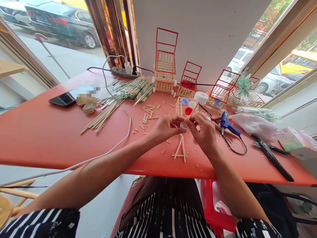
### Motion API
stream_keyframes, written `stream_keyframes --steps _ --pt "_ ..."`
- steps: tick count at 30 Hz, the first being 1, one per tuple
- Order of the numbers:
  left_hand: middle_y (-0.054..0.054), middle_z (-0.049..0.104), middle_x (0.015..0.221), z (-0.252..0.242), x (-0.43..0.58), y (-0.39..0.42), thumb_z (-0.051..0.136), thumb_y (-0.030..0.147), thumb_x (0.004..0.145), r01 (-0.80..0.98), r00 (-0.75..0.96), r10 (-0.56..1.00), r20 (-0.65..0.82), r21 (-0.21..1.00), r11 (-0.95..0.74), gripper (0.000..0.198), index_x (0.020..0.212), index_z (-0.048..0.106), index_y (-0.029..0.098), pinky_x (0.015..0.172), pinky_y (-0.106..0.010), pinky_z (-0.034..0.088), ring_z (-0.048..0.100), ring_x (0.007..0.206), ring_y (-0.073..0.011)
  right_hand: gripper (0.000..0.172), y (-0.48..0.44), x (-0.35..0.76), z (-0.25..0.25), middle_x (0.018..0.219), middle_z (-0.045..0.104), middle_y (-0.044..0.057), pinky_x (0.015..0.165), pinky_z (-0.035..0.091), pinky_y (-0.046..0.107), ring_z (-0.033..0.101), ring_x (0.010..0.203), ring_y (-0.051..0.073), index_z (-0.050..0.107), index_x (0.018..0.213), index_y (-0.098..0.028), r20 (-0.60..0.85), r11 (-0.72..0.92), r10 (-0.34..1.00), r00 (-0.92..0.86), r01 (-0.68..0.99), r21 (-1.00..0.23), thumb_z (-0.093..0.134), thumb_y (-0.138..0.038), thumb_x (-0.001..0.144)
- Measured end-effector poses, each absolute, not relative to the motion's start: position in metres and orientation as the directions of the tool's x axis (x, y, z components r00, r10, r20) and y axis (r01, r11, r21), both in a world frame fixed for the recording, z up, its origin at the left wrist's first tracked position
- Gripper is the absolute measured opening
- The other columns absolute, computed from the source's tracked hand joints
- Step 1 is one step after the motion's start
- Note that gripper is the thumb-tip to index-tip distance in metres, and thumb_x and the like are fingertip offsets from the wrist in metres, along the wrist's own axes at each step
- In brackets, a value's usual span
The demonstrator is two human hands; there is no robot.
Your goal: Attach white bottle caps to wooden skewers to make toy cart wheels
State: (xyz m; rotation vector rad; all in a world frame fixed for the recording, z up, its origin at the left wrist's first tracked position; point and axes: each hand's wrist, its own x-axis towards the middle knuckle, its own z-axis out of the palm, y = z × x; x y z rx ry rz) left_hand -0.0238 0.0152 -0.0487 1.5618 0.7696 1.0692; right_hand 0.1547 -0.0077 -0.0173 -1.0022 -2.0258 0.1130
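Both hands met over the near middle of the table (49, 132), fingers drawn in narrow. The left hand (164, 127) pinched a small clear cap (183, 125). The right hand (203, 132) touched the cap's right side and gripped a thin stick (193, 110) slanting up and away. A firm left pinch and small right-hand moves seemed best for keeping the cap level. A stick frame (180, 150) lay just nearer.

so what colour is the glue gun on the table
The glue gun is blue. The head view, the only one here, shows it clearly.
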Motion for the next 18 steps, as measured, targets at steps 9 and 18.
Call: stream_keyframes --steps 9,18 --pt "-0.004 0.077 0.094 -0.0496 -0.023 0.0168 0.08 0.03 0.069 -0.094 0.425 0.865 0.267 0.963 -0.252 0.038 0.104 0.074 0.015 0.075 -0.027 0.054 0.07 0.085 -0.0175 0.021 -0.0055 0.1565 -0.0196 0.079 0.058 0.0 0.069 0.041 0.028 0.053 0.071 0.015 0.057 0.081 -0.022 0.632 0.668 0.701 -0.331 0.615 -0.419 0.06 -0.029 0.101" --pt "-0.003 0.077 0.091 -0.0509 -0.0233 0.0171 0.079 0.032 0.069 -0.052 0.427 0.873 0.235 0.97 -0.236 0.034 0.098 0.077 0.016 0.077 -0.028 0.055 0.068 0.08 -0.0163 0.025 -0.0064 0.1575 -0.0219 0.081 0.057 0.001 0.069 0.041 0.029 0.053 0.073 0.016 0.055 0.081 -0.022 0.607 0.643 0.728 -0.319 0.624 -0.443 0.059 -0.035 0.102"
